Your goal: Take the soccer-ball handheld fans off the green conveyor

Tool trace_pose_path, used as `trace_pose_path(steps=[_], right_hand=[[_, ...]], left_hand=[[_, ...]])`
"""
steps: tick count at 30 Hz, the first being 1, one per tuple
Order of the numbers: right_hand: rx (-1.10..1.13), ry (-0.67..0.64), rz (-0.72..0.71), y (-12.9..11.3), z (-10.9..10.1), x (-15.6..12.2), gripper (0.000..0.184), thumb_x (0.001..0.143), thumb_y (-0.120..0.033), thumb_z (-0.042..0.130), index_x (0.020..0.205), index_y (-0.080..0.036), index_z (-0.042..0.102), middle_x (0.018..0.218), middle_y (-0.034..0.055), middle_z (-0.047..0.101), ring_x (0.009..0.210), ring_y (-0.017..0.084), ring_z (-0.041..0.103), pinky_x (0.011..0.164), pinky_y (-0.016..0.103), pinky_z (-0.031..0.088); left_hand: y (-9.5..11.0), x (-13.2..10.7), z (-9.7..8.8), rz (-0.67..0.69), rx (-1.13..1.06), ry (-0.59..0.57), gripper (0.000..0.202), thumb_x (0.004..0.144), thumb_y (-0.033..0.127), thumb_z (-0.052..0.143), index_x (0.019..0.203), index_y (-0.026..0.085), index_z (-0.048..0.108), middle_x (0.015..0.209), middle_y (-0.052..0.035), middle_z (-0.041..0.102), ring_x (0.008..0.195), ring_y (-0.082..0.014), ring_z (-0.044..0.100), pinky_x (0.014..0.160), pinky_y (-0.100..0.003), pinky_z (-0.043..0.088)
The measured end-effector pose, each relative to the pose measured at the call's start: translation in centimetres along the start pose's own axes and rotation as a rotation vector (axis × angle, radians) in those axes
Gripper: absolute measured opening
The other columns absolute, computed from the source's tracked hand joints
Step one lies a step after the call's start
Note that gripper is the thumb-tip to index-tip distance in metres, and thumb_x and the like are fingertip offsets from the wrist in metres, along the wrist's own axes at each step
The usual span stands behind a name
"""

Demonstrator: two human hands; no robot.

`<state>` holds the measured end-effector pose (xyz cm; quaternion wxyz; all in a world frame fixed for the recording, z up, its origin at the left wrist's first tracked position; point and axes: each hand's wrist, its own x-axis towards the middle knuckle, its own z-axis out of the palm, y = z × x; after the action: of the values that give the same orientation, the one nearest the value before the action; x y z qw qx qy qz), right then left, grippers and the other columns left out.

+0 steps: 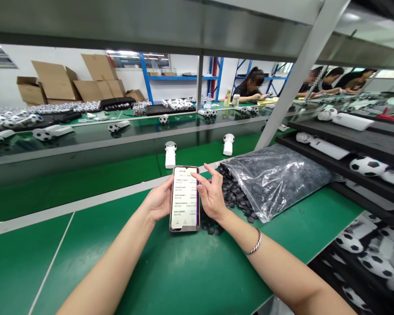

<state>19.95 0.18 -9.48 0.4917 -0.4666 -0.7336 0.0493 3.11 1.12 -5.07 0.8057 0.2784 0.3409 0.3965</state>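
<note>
My left hand [159,202] grips a smartphone [184,197] by its left edge, holding it upright above the green table [170,267]. The lit screen shows a list of number lines. My right hand [212,194] is beside the phone's right edge, thumb touching the screen, fingers loosely spread. A silver bracelet [254,246] circles my right wrist. Just right of my hands, a clear plastic bag [276,177] lies on the table, spilling small black round parts [231,192].
Two white handheld devices [170,154] [228,144] stand on the green belt behind. Black trays [348,144] with soccer-ball-patterned devices [367,165] sit at right. Other people work at the far bench [249,87]. Cardboard boxes [55,81] stack at back left. A slanted metal post [298,74] crosses above.
</note>
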Motion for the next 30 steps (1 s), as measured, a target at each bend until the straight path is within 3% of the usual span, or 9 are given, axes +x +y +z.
trace_pose_path(steps=[22,30], right_hand=[[-0.047,0.010,-0.041,-0.13,-0.15,0.12,0.035,0.089,-0.037,0.037,0.122,-0.033,0.051,0.136,0.0034,0.026,0.121,0.028,0.029,0.101,0.048,0.025],[-0.054,-0.005,-0.035,0.05,0.04,0.09,0.035,0.089,-0.039,0.038,0.122,-0.036,0.050,0.136,0.0025,0.025,0.121,0.028,0.028,0.100,0.049,0.026]], left_hand=[[0.05,0.02,-0.09,-0.015,-0.015,-0.005,0.034,0.090,0.034,0.040,0.109,0.014,0.059,0.097,-0.0101,0.067,0.085,-0.0230,0.064,0.078,-0.036,0.049],[0.04,0.05,-0.09,-0.026,-0.022,-0.010,0.037,0.090,0.036,0.039,0.115,0.013,0.055,0.099,-0.0120,0.066,0.087,-0.0234,0.064,0.081,-0.035,0.047]])
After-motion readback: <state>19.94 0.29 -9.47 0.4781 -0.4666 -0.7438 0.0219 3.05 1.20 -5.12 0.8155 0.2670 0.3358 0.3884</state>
